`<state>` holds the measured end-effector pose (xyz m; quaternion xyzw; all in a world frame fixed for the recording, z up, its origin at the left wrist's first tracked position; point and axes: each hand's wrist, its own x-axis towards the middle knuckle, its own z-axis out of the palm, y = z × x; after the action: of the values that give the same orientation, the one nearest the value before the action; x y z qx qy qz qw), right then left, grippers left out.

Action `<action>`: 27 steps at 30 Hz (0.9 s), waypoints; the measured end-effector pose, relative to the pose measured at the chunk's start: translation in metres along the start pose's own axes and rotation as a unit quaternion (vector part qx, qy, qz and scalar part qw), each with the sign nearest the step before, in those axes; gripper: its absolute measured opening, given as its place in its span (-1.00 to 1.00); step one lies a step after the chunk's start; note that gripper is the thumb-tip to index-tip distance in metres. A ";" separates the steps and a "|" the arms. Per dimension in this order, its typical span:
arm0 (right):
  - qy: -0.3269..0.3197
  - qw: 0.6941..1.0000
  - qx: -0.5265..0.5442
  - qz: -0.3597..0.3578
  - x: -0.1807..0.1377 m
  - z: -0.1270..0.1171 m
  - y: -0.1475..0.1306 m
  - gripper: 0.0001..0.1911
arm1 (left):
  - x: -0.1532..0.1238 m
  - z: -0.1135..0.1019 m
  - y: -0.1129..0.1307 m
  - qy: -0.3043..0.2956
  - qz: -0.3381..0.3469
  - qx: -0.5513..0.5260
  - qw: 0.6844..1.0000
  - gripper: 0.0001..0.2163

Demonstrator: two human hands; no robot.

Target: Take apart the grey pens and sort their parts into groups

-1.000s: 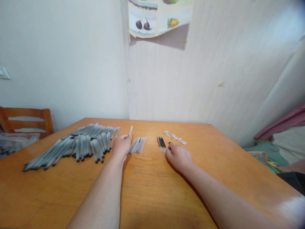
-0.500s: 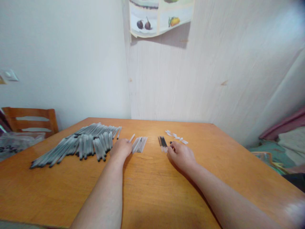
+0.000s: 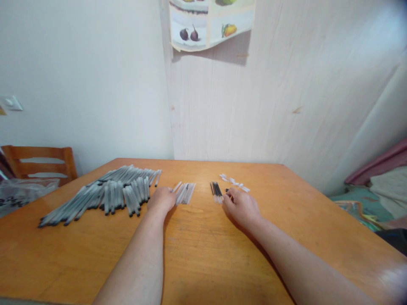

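Observation:
My left hand (image 3: 161, 200) lies curled on the orange wooden table (image 3: 203, 254), fingers closed round a clear pen barrel (image 3: 177, 187) that pokes out beside a small row of clear barrels (image 3: 186, 192). My right hand (image 3: 241, 207) rests to the right, fingertips pinched at a small dark piece next to a little bundle of black refills (image 3: 216, 189). Beyond it lie a few small white caps (image 3: 234, 182). A big heap of grey pens (image 3: 104, 195) spreads to the left of my left hand.
A wooden chair (image 3: 41, 160) and a clear plastic bag (image 3: 22, 191) stand past the table's left edge. Pale walls with a fruit poster (image 3: 210, 21) rise behind. Bedding and cloth (image 3: 375, 190) lie off the right side.
My left hand has lowered its clear barrel from pointing up to lying flat by the row of barrels. My right hand has stayed by the black refills.

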<state>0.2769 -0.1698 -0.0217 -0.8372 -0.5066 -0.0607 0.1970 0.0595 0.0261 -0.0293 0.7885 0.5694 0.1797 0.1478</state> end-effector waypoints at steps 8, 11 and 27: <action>-0.013 1.000 0.003 0.004 0.000 -0.003 -0.001 -0.64 | -0.002 0.000 0.000 0.014 0.014 0.011 1.000 -0.85; 0.000 1.000 0.005 -0.004 0.000 -0.001 0.000 -0.63 | -0.002 0.001 0.000 0.023 0.014 0.007 1.000 -0.85; 0.000 1.000 0.016 -0.025 -0.003 -0.004 -0.002 -0.63 | -0.011 -0.005 0.009 0.079 -0.032 0.051 0.995 -0.68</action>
<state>0.2736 -0.1729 -0.0184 -0.8210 -0.5283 -0.0572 0.2087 0.0614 0.0131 -0.0221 0.7598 0.6123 0.2078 0.0676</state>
